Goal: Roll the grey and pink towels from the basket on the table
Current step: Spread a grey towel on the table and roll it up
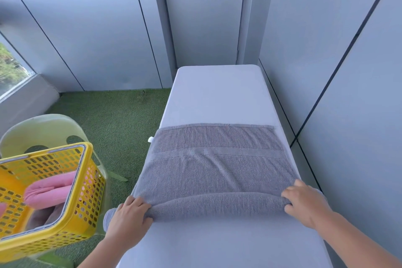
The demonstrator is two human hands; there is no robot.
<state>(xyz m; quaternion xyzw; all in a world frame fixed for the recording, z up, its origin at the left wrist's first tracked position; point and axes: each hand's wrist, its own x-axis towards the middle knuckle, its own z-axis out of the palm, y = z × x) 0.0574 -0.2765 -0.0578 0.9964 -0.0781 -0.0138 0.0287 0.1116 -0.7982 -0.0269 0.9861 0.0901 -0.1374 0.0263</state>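
Observation:
A grey towel (217,165) lies spread across the long pale table (217,93). Its near edge is rolled into a thick tube running from side to side. My left hand (128,215) grips the left end of the roll with curled fingers. My right hand (304,204) grips the right end the same way. A yellow perforated basket (87,191) sits at the lower left, beside the table. Inside it lie pink towels (50,191) and a darker towel beneath them.
A pale green plastic chair (43,128) holds the basket, standing on green artificial turf (113,122). Grey wall panels run close along the table's right side. A closed door (206,17) stands beyond the table's far end.

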